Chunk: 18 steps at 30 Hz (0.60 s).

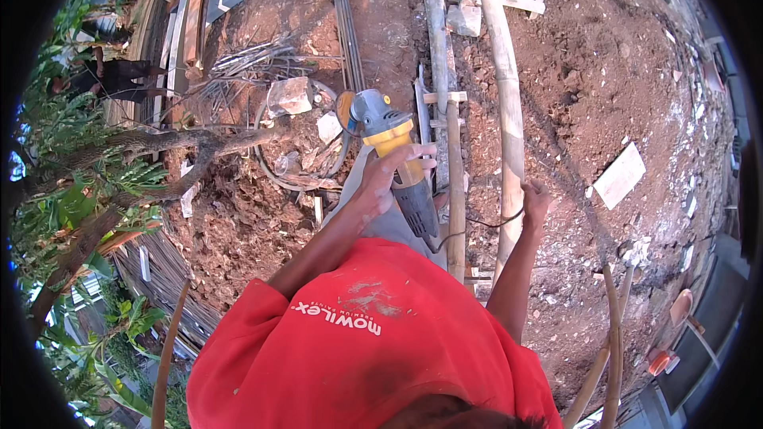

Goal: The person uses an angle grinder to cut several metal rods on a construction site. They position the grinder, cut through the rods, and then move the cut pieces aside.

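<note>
My left hand (383,181) is wrapped round the yellow and grey body of an angle grinder (391,140). The tool is tilted, its metal head and brown disc (346,111) pointing away from me and its dark rear end close to my body. From that rear end a dark power cord (485,224) loops to the right. My right hand (537,200) is closed on the cord, beside a long bamboo pole (509,119). Part of the grinder's grip is hidden behind my left fingers.
Thinner poles (455,191) run lengthwise next to the bamboo. Beyond the disc lie a stone block (290,97), a hose-like loop (266,160) and thin sticks (254,59). A pale slab (620,175) lies on the soil at right. Branches (151,141) reach in at left, near another person (119,75).
</note>
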Each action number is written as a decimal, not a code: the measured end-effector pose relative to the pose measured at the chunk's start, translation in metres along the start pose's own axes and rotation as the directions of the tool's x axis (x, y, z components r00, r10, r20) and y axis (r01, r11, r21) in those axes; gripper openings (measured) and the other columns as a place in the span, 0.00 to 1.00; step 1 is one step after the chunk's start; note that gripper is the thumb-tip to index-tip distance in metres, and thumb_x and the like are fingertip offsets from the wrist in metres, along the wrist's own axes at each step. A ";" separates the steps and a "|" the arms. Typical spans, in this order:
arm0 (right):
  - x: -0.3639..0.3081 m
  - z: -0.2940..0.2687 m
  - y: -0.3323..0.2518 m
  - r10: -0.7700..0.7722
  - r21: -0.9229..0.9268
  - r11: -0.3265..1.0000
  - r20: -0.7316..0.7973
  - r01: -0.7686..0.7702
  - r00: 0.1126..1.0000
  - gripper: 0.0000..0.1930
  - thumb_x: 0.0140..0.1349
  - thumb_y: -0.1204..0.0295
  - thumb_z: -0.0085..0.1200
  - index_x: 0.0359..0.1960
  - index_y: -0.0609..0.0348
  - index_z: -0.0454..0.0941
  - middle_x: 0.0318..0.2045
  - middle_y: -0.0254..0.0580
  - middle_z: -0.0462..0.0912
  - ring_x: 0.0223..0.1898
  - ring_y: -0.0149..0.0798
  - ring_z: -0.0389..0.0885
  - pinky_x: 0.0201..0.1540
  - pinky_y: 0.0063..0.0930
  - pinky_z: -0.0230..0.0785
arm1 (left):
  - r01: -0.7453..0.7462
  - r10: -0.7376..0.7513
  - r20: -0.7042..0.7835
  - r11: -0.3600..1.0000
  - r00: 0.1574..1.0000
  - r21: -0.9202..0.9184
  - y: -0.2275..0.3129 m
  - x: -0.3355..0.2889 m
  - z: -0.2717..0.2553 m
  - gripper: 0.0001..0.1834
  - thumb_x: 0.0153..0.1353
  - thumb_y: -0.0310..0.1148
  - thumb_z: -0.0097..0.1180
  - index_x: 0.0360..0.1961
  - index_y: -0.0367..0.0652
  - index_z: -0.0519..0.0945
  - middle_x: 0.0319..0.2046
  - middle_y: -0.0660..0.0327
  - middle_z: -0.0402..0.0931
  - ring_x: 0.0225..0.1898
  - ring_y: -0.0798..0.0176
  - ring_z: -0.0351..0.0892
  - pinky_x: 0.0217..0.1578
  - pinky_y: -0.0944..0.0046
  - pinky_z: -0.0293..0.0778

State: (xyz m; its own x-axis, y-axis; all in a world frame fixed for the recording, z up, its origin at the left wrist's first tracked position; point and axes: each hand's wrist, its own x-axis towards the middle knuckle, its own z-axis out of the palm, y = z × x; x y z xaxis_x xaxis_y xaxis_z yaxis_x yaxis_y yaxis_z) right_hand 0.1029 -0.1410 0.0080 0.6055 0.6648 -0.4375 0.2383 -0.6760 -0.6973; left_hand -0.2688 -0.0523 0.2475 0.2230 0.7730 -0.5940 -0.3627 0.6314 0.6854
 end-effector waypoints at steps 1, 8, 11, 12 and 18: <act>-0.005 0.004 -0.028 -0.140 -0.021 0.990 0.066 0.142 0.988 0.24 0.61 0.63 0.67 0.54 0.67 0.82 0.49 0.54 0.86 0.51 0.45 0.84 0.56 0.39 0.75 | -0.019 0.019 -0.023 1.000 1.000 0.016 0.009 0.001 -0.003 0.25 0.64 0.39 0.65 0.57 0.36 0.76 0.53 0.46 0.84 0.50 0.55 0.87 0.53 0.56 0.83; -0.117 0.088 -0.300 -0.402 0.472 0.881 0.784 -0.033 0.472 0.36 0.57 0.69 0.73 0.66 0.62 0.68 0.56 0.47 0.79 0.57 0.39 0.79 0.61 0.36 0.72 | -0.139 0.164 -0.076 0.955 0.984 0.262 0.076 0.063 -0.008 0.30 0.60 0.47 0.73 0.57 0.39 0.81 0.52 0.58 0.84 0.52 0.64 0.82 0.54 0.57 0.77; -0.108 0.130 -0.348 -0.358 0.348 0.927 0.720 0.137 0.595 0.38 0.54 0.70 0.73 0.65 0.62 0.67 0.55 0.46 0.79 0.53 0.38 0.81 0.54 0.33 0.77 | -0.157 0.152 0.047 0.885 0.987 0.439 0.122 0.110 -0.013 0.38 0.56 0.54 0.74 0.60 0.38 0.79 0.53 0.54 0.82 0.55 0.60 0.81 0.57 0.57 0.76; -0.093 0.151 -0.357 -0.356 0.378 0.919 0.674 0.112 0.648 0.39 0.53 0.70 0.72 0.66 0.63 0.66 0.54 0.46 0.79 0.52 0.38 0.82 0.53 0.33 0.77 | -0.235 0.198 0.128 0.841 0.972 0.488 0.138 0.130 -0.016 0.43 0.54 0.57 0.75 0.62 0.37 0.77 0.55 0.52 0.81 0.57 0.57 0.81 0.59 0.56 0.75; -0.037 0.239 -0.419 -0.208 0.601 0.781 0.503 -0.167 0.839 0.24 0.56 0.74 0.68 0.53 0.66 0.73 0.36 0.48 0.85 0.34 0.40 0.86 0.39 0.34 0.81 | -0.289 0.245 0.156 0.758 0.957 0.584 0.167 0.214 -0.095 0.57 0.51 0.58 0.77 0.73 0.36 0.63 0.64 0.42 0.74 0.66 0.45 0.75 0.67 0.53 0.69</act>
State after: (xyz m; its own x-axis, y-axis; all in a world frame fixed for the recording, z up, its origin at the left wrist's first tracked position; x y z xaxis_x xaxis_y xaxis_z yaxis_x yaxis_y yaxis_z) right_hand -0.2010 0.1943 0.1805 0.0759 0.8584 -0.5073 -0.3716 -0.4478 -0.8133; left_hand -0.3672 0.2125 0.1947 0.2662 0.9040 -0.3347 0.1891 0.2915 0.9377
